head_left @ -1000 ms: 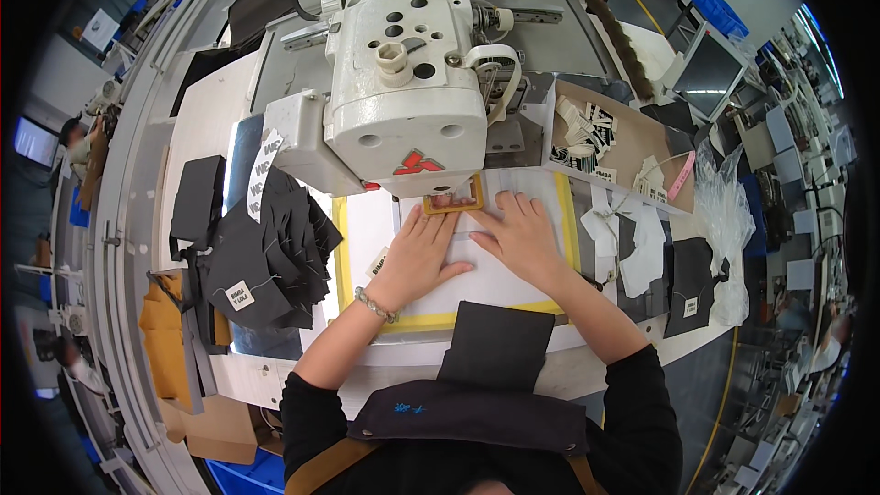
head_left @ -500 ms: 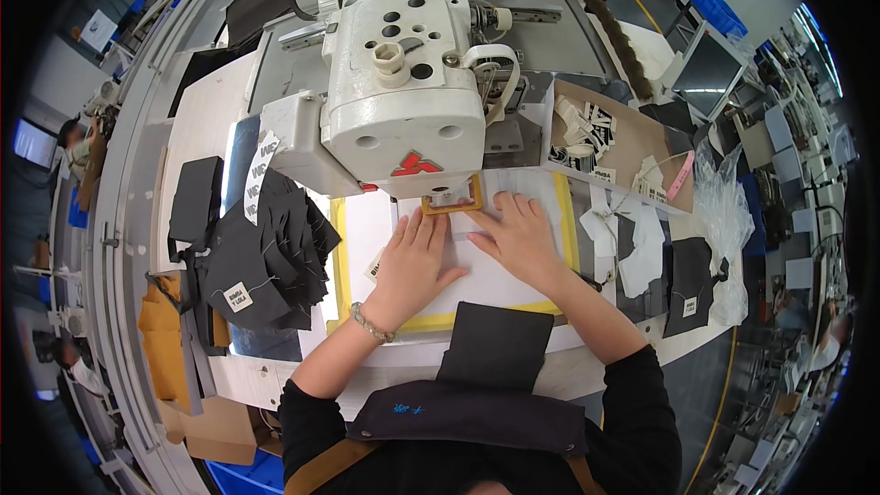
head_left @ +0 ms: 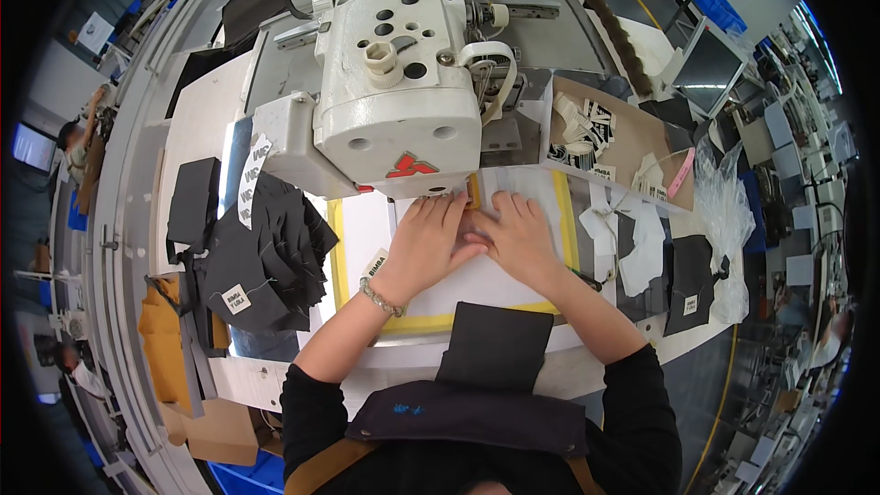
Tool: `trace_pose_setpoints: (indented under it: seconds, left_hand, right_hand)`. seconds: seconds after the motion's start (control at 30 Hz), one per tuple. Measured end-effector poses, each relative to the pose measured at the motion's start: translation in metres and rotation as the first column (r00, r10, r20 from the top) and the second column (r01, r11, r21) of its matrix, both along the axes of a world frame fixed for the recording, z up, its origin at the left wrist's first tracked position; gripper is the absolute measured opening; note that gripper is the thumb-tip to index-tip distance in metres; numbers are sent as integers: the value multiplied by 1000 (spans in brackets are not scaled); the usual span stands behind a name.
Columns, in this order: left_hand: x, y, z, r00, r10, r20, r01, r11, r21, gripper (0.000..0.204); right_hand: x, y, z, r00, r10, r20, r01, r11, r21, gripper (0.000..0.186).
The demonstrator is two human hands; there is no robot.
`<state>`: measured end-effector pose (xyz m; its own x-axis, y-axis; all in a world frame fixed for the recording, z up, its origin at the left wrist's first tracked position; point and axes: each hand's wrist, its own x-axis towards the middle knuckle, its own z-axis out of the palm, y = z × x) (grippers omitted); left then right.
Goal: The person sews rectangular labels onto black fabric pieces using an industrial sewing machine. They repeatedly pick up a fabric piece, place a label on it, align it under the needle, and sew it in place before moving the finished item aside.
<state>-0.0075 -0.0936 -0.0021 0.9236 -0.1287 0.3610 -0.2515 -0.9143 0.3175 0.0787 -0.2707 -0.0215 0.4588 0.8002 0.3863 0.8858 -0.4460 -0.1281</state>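
Under the head of a large white sewing machine (head_left: pixel 399 119), both hands rest on a white sheet (head_left: pixel 440 289) edged with yellow tape. My left hand (head_left: pixel 424 249) lies flat, its fingers side by side and reaching beneath the head. They cover much of a small orange-yellow clamp frame (head_left: pixel 474 191). My right hand (head_left: pixel 521 243) is on the frame's right side, fingers stretched out and partly bent. Both thumbs come close together just below the frame. Whatever lies under the fingertips is hidden. A small cream printed label (head_left: pixel 377 264) sits beside my left wrist.
Dark fabric pieces (head_left: pixel 266 252) are heaped at the left. A cardboard tray (head_left: pixel 623 142) of labels stands back right, with clear plastic wrap (head_left: pixel 724 220) beyond it. One black piece (head_left: pixel 495 346) hangs over the near table edge. Dark pieces with a label (head_left: pixel 689 289) lie right.
My left hand has moved right and slightly forward, now covering much of the clamp frame. The thumbs have come closer together. More of the label by my left wrist shows.
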Motion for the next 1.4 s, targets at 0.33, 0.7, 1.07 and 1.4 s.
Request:
trace_pose_setpoints:
  seconds: [0.33,0.7,1.07,1.4]
  left_hand:
    - [1,3,-4,1000,-24,-12,23,999,-37,59]
    - [-39,-37,7,952,-303,-34,293,941,-169,21]
    - [-47,-85,4,908,-397,-131,399,917,-13,10]
    - [-60,-83,1,914,-389,-111,402,906,132,10]
  right_hand:
    - [-4,-4,7,1000,14,23,-14,1000,19,33]
    - [-22,-90,29,966,-177,-188,203,971,129,24]
    - [-60,-136,34,895,-360,-262,412,893,181,15]
    - [-87,-157,35,940,-254,-228,296,939,175,19]
